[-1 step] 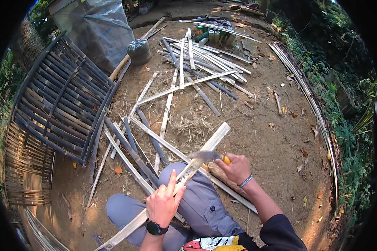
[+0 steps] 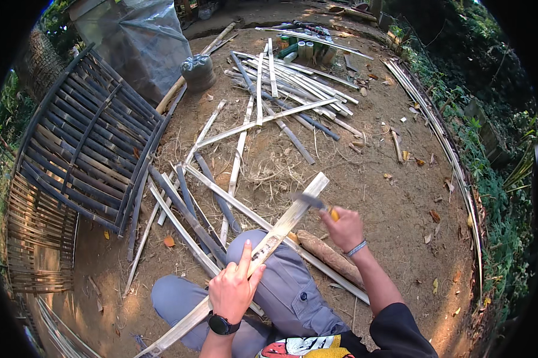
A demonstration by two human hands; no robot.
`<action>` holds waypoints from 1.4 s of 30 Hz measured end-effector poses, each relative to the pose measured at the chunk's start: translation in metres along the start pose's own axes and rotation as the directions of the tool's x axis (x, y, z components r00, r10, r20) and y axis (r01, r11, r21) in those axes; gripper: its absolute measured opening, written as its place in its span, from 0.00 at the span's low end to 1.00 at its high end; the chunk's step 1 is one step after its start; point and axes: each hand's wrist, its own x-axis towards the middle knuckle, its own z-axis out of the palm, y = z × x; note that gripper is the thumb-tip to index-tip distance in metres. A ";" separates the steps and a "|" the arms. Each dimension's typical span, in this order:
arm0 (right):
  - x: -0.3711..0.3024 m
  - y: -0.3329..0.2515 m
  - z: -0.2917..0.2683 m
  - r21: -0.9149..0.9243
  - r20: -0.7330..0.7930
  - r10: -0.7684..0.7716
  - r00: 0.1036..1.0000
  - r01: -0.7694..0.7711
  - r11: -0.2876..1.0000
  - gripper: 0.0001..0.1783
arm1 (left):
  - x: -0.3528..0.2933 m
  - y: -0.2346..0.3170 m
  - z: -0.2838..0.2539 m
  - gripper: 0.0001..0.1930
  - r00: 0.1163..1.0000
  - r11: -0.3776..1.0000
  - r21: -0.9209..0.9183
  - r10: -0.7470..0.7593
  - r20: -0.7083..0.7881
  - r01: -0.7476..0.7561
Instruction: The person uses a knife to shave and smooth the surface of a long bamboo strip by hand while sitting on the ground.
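A long split bamboo strip (image 2: 297,210) slants across my raised knee, from the lower left up to its pale far end. My left hand (image 2: 236,290) is closed round it just below the knee, with the index finger stretched along the strip. In my right hand (image 2: 344,230) is a knife (image 2: 312,201) with a short dark blade and a yellow handle. The blade lies over the strip near its far end; whether it touches the wood I cannot tell. The strip's upper face has dark hollow marks near my left hand.
A short brown log (image 2: 331,259) lies on the ground right of my knee. Ahead are bamboo poles (image 2: 191,212) and a pile of split strips (image 2: 304,86). A dark bamboo frame (image 2: 87,140) stands at the left. Long strips (image 2: 439,128) line the right edge.
My right hand and the knife have moved away from me along the strip, toward its far end. My left hand and the strip have stayed in place.
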 end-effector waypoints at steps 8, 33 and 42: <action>0.002 0.025 0.011 -0.017 -0.038 0.166 0.985 -0.167 0.986 0.37 | -0.002 0.000 0.000 0.31 1.000 1.000 0.012 -0.001 0.028 0.001; 0.016 0.025 -0.002 0.072 -0.170 0.106 0.980 -0.095 0.993 0.40 | -0.004 0.002 -0.001 0.31 0.999 0.999 -0.002 0.033 -0.012 -0.033; -0.012 0.058 -0.003 0.715 0.139 0.249 0.958 -0.271 0.644 0.29 | -0.006 0.002 0.002 0.33 0.998 0.997 0.049 0.053 0.013 -0.054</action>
